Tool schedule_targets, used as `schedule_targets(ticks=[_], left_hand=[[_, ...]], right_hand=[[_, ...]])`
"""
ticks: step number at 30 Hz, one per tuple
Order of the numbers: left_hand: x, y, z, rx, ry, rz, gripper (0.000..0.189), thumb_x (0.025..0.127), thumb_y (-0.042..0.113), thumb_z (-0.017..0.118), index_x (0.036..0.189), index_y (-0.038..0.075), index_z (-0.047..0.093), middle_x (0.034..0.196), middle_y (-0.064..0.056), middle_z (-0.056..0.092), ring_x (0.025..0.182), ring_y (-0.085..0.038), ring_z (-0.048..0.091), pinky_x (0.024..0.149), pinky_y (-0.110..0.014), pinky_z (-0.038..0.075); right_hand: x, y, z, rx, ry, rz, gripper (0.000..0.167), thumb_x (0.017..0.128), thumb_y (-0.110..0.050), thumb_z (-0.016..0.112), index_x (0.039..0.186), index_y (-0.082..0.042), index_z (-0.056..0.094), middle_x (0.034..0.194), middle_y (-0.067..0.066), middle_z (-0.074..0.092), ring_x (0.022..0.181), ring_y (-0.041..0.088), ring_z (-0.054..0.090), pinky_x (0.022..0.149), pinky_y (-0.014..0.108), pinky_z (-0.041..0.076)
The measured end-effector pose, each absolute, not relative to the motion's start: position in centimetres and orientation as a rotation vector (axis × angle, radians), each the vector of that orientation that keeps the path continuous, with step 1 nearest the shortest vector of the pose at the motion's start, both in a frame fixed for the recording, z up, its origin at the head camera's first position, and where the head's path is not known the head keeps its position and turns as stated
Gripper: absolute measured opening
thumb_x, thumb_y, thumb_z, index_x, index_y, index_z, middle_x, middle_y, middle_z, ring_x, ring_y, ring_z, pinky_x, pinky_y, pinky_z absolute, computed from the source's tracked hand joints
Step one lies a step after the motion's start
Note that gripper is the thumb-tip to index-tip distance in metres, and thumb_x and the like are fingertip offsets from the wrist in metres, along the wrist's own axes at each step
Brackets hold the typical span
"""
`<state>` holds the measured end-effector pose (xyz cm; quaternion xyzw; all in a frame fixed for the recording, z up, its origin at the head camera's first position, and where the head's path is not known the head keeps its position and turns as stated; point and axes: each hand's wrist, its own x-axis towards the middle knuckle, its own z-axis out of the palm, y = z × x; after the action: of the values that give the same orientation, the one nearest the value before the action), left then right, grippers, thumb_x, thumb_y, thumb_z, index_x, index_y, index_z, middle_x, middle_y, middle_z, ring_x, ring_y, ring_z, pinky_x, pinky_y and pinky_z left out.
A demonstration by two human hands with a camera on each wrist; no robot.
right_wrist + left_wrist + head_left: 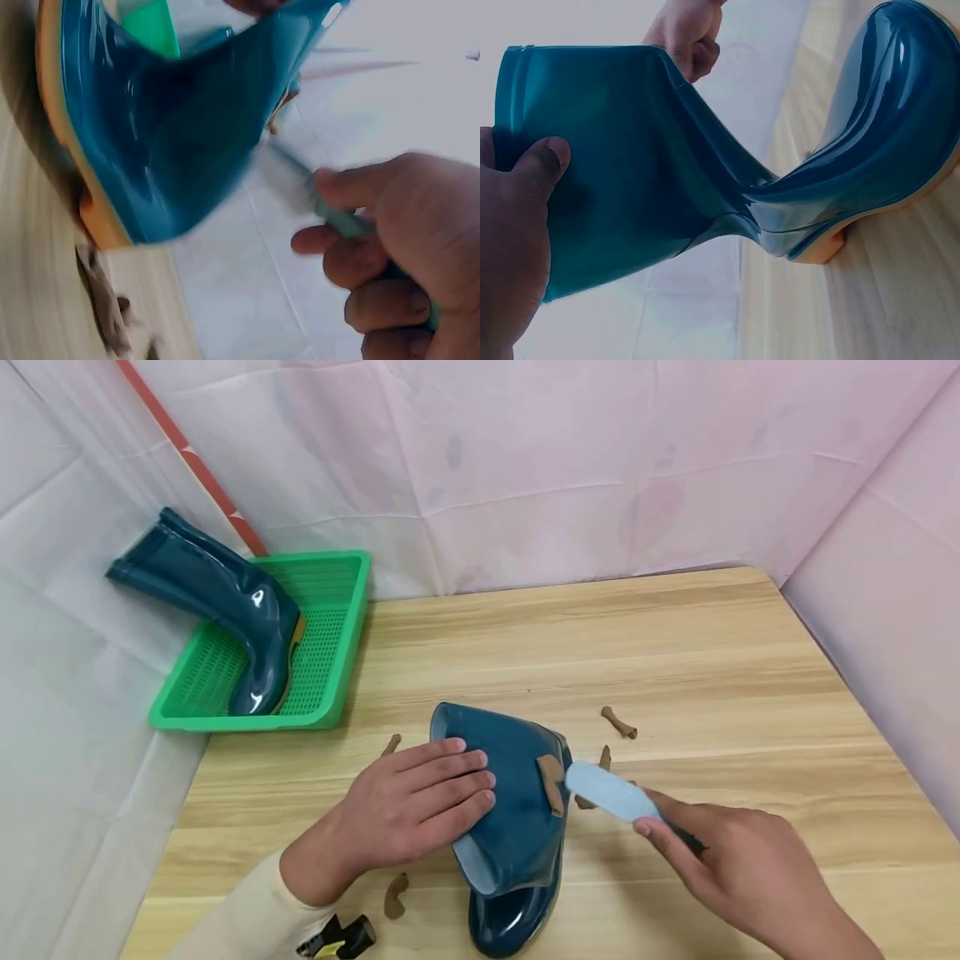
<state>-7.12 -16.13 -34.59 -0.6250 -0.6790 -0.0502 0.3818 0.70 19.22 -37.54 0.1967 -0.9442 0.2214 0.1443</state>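
A dark blue rubber boot [510, 793] stands on the table, its shaft tilted toward the left. My left hand [420, 793] grips the shaft near the opening, with fingers flat on one face and the thumb [544, 161] pressing the other. In my right hand [750, 868] is a brush with a pale blue back [611, 789], its handle wrapped by curled fingers. The brush head is blurred in the right wrist view, and its tip is right at the shaft. Beside that tip, a brown clay-like strip [551, 785] sticks to the boot.
Several brown clay-like pieces lie around the boot, including one piece [619, 723] behind it and another [396, 895] near the left wrist. A green basket [348, 643] at the back left holds a second blue boot [255, 610]. White cloth walls [525, 468] enclose the table [712, 652].
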Motion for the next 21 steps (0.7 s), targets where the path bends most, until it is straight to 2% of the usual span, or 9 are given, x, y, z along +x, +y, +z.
schedule_targets(ticks=[3, 7, 10, 12, 17, 19, 21], left_hand=[[-7.2, -16.2, -34.6, -1.582, -1.741, -0.144, 0.023, 0.105, 0.003, 0.054, 0.116, 0.007, 0.074, 0.116, -0.006, 0.075, 0.114, -0.021, 0.069, 0.101, -0.041, 0.052], [-7.2, -16.2, -34.7, -1.582, -1.739, -0.153, 0.023, 0.105, 0.002, 0.054, 0.115, 0.007, 0.074, 0.116, -0.006, 0.075, 0.114, -0.022, 0.069, 0.101, -0.042, 0.052], [-7.1, -16.4, -34.7, -1.580, -1.746, -0.158, 0.023, 0.105, 0.003, 0.054, 0.115, 0.007, 0.075, 0.115, -0.006, 0.075, 0.113, -0.022, 0.070, 0.100, -0.042, 0.052], [-7.1, -16.4, -34.7, -1.582, -1.751, -0.161, 0.023, 0.106, 0.003, 0.054, 0.114, 0.007, 0.075, 0.115, -0.006, 0.076, 0.113, -0.022, 0.070, 0.100, -0.042, 0.052], [-7.1, -16.6, -34.7, -1.585, -1.758, -0.160, 0.023, 0.106, 0.003, 0.054, 0.115, 0.007, 0.074, 0.116, -0.006, 0.075, 0.113, -0.022, 0.070, 0.100, -0.042, 0.052], [-7.1, -16.6, -34.8, -1.584, -1.763, -0.162, 0.023, 0.106, 0.002, 0.053, 0.116, 0.007, 0.074, 0.116, -0.006, 0.075, 0.114, -0.022, 0.070, 0.101, -0.042, 0.052], [-7.1, -16.6, -34.8, -1.584, -1.761, -0.160, 0.024, 0.106, 0.002, 0.053, 0.117, 0.006, 0.074, 0.117, -0.006, 0.075, 0.114, -0.022, 0.069, 0.101, -0.042, 0.052]], right_hand=[[0.8, 19.4, -37.5, 0.571, -2.607, 0.711, 0.039, 0.093, -0.039, 0.076, 0.112, -0.006, 0.080, 0.057, -0.027, 0.034, 0.050, -0.007, 0.025, 0.045, 0.017, 0.024], [0.5, 17.7, -37.5, 0.773, -2.478, 0.848, 0.040, 0.098, -0.040, 0.070, 0.118, -0.006, 0.078, 0.067, -0.021, 0.056, 0.054, -0.009, 0.037, 0.048, 0.011, 0.028], [0.2, 16.9, -37.8, 0.823, -2.527, 0.807, 0.036, 0.096, -0.038, 0.073, 0.116, -0.009, 0.079, 0.069, -0.021, 0.061, 0.054, -0.012, 0.035, 0.047, 0.010, 0.028], [0.2, 17.2, -37.9, 0.756, -2.614, 0.767, 0.033, 0.093, -0.035, 0.077, 0.113, -0.010, 0.080, 0.067, -0.022, 0.061, 0.052, -0.013, 0.033, 0.046, 0.013, 0.028], [-0.2, 19.0, -38.3, 0.532, -2.784, 0.675, 0.032, 0.090, -0.033, 0.079, 0.113, -0.010, 0.080, 0.053, -0.026, 0.038, 0.047, -0.006, 0.026, 0.046, 0.021, 0.026], [-0.4, 19.3, -38.2, 0.487, -2.755, 0.688, 0.032, 0.090, -0.032, 0.080, 0.114, -0.010, 0.080, 0.054, -0.023, 0.045, 0.048, -0.006, 0.030, 0.045, 0.023, 0.028], [-0.6, 19.2, -37.9, 0.506, -2.655, 0.751, 0.033, 0.090, -0.029, 0.081, 0.114, -0.008, 0.080, 0.060, -0.015, 0.061, 0.050, -0.007, 0.038, 0.045, 0.022, 0.033]])
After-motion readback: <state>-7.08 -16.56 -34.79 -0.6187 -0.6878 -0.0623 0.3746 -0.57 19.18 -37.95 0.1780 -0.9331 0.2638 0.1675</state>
